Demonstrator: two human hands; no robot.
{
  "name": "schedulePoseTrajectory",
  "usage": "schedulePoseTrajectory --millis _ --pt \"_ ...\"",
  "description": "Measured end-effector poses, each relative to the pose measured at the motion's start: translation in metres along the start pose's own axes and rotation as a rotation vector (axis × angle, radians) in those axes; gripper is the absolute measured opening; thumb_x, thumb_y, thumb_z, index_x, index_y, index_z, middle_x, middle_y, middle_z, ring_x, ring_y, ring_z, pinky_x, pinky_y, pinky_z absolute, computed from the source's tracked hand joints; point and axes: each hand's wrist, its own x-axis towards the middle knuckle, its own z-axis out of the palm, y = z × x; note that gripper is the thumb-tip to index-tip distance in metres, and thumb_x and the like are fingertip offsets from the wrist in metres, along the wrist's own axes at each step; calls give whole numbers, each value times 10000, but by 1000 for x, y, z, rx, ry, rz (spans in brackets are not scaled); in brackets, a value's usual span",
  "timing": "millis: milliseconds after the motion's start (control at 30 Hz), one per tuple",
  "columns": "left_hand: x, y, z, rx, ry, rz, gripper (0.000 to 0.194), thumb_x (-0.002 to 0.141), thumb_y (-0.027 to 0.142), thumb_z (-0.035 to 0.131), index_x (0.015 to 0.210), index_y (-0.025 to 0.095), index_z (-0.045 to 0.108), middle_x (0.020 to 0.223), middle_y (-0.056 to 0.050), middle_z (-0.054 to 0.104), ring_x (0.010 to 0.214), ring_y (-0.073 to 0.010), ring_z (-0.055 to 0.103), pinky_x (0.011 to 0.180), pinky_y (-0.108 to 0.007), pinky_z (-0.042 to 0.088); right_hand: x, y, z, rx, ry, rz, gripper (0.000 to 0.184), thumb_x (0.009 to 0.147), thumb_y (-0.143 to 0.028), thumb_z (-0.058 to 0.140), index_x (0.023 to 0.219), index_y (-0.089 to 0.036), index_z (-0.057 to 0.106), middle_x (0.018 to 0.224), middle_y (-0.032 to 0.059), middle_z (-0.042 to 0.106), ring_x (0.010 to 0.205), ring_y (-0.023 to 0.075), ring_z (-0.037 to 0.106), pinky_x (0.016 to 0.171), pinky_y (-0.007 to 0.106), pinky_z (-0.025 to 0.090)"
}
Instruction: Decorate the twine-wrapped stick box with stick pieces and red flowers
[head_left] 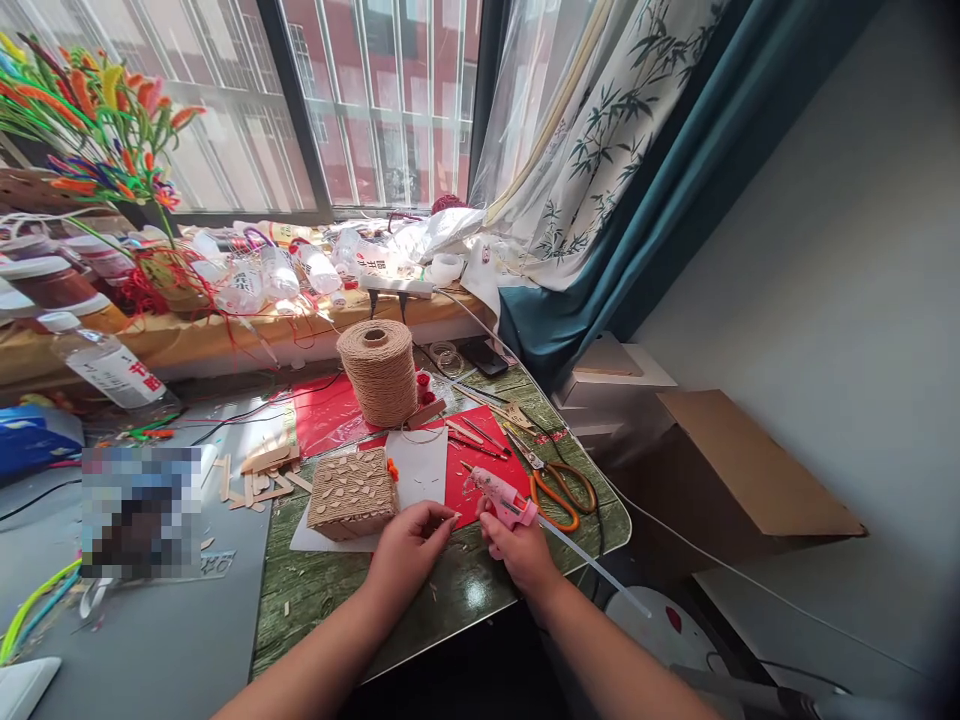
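My right hand [517,548] is wrapped round the handle of a pink hot glue gun [499,492]. Its nozzle points up and to the left, and a long glue stick [600,570] juts out of the back. My left hand [412,545] pinches a tiny pale chip [456,515] between thumb and fingertips, close to the gun but apart from it. Just left of that hand is a twine-covered box [352,490], its top dotted with small leaf-shaped wooden chips. An orange bit [392,470] shows at the box's right edge. White paper [424,475] lies partly under the box.
A big twine spool [377,375] stands behind the box. Orange-handled scissors [559,495] lie right of the glue gun, on red paper [487,430]. Wooden sticks [259,480] are heaped at left. A phone [484,357] rests at the back; a power strip [396,287] sits on the sill.
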Motion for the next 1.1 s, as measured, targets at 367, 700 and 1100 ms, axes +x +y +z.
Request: schedulePoseTrajectory --millis 367,700,1100 --pt "2 -19 1 169 9 70 155 951 357 622 934 229 707 887 -23 733 822 -202 671 757 -316 508 -14 8 -50 -81 -187 83 393 831 -505 773 1074 -200 721 672 -15 602 500 102 468 438 209 374" --pt "2 -17 -1 93 32 38 196 952 399 621 920 222 700 894 -32 735 815 -205 676 746 -321 514 -16 -21 -35 -302 -373 -159 430 909 -246 640 1333 -265 714 1248 75 752 1143 279 695 1091 465 504" --pt "2 -19 -2 68 30 48 212 948 411 625 935 218 710 931 -54 751 866 -224 689 794 -350 534 -15 -17 -35 -320 -366 -195 443 906 -201 637 1341 -251 707 1338 101 722 1237 294 676 1122 479 488"
